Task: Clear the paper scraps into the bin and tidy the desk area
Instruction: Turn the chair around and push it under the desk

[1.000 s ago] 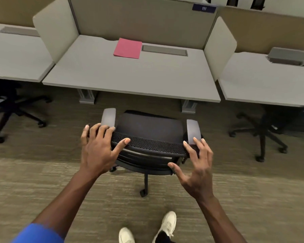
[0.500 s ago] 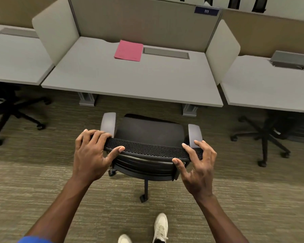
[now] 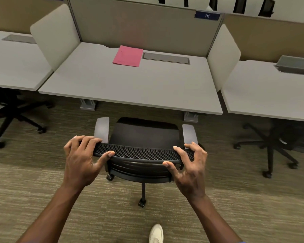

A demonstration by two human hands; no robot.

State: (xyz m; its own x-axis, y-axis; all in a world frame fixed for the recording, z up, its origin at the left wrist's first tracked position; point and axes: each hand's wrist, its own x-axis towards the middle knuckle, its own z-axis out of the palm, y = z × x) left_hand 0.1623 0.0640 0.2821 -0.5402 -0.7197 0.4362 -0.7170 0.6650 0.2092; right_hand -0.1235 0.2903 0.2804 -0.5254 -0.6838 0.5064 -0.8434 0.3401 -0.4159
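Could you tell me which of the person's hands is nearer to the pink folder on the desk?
Left. The left hand grips the chair back almost below the pink folder, slightly to its left; the right hand grips the other end, further off to the folder's right.

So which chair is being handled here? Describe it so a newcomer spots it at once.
Find the middle desk, the one with the pink folder. The chair stands on the carpet just in front of it. Unlike the chairs at the neighbouring desks, it has the left hand and right hand on its mesh backrest.
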